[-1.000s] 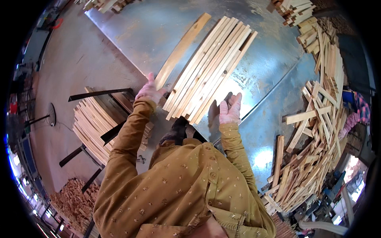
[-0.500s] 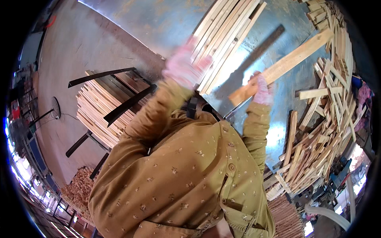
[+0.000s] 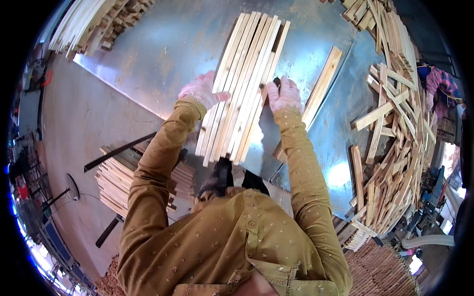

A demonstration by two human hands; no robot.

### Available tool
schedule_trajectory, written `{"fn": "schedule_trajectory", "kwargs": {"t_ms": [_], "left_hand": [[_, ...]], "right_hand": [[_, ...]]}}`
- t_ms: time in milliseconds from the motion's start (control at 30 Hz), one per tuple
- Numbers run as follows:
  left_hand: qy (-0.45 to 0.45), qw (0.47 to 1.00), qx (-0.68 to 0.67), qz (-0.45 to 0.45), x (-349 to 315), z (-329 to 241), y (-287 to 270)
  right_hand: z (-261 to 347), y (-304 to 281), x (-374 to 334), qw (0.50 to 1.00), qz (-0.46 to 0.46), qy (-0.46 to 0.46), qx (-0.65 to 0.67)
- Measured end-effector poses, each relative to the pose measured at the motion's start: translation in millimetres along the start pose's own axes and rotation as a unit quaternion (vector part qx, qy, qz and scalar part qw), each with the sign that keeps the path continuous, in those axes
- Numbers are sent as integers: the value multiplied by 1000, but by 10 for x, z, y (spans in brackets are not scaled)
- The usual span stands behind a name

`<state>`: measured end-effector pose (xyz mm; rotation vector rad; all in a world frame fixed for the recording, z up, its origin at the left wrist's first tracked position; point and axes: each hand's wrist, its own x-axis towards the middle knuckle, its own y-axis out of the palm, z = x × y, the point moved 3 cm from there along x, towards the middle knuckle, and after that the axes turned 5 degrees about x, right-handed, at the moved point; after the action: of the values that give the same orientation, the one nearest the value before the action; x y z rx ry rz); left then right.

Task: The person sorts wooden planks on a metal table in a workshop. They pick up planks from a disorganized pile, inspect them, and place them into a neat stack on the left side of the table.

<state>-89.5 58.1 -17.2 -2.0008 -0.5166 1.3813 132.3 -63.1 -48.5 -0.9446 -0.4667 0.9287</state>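
Note:
A bundle of pale wooden strips [image 3: 242, 89] lies lengthwise in front of me, its near end at the metal table's front edge. My left hand [image 3: 200, 91], in a pinkish-white glove, grips its left side, thumb over the top strips and fingers along the edge. Against the right side presses my right hand [image 3: 285, 94], gloved alike, with its thumb at the outermost strip. Between them the hands clasp the bundle. A single board [image 3: 323, 84] rests on the table to the right, partly hidden under my right forearm.
The metal table [image 3: 168, 54] carries strips [image 3: 84, 24] stacked at the far left. A jumbled heap of wood offcuts [image 3: 395, 167] rises on the right. Another stack of strips [image 3: 116, 182] stands low left beside a dark metal bar [image 3: 118, 152]. A person [image 3: 442, 86] is at the far right.
My right hand has let go of the board, now lying on the table, and has come to the bundle's right side. My left hand has settled on the left side. The view has shifted.

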Motion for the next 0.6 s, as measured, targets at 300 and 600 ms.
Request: {"fn": "schedule_trajectory", "kwargs": {"t_ms": [300, 600], "left_hand": [[110, 945, -270, -150, 636, 58, 153], [391, 761, -457, -244, -239, -634, -2185]], "right_hand": [[626, 417, 97, 702, 38, 131, 699], [1214, -1497, 1208, 727, -92, -142, 666]]}}
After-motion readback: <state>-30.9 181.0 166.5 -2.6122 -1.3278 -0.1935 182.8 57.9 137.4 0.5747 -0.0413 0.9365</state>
